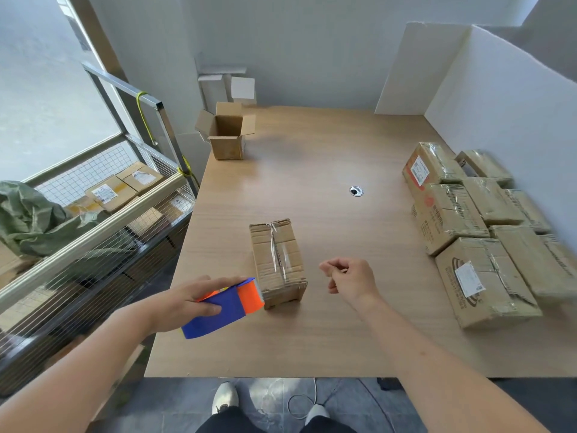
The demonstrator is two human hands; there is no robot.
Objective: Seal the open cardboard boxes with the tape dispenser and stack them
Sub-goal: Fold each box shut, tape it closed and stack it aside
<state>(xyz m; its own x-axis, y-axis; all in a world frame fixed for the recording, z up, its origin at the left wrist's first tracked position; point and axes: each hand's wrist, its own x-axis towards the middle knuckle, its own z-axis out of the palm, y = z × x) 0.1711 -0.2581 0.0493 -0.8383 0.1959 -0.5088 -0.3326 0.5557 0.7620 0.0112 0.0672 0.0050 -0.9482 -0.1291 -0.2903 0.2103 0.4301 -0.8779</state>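
Head view, wooden table [327, 323]. Item 1: taped box [278, 260], near the front centre, flaps closed, clear tape along its top seam. Item 2: dispenser [223, 307], blue and orange, gripped by left hand [184, 303], its orange end touching the box's near corner. Item 3: right hand [349, 278], just right of the box, fingers loosely curled, holding nothing. Item 4: open box [225, 132], far left corner, flaps up. Item 5: sealed boxes [468, 232], grouped along the right edge.
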